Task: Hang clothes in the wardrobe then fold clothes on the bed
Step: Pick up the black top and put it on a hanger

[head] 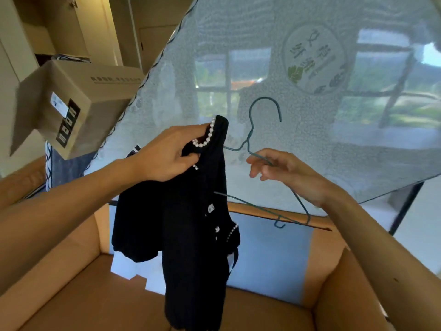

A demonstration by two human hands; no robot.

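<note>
L hand pinches black pearl-trimmed cardigan at neckline, long axis vertical, hem down; R hand grips teal wire hanger, hook up. Cardboard box — white papers inside.

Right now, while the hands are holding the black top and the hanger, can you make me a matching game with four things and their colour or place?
Things:
1. black top
2. hanger
3. pearl trim
4. closed box

Colour or place:
a. brown, up at the left
b. teal wire, held by the right hand
c. hangs from the left hand
d. white, along the neckline

Right pairs: 1-c, 2-b, 3-d, 4-a.
</note>
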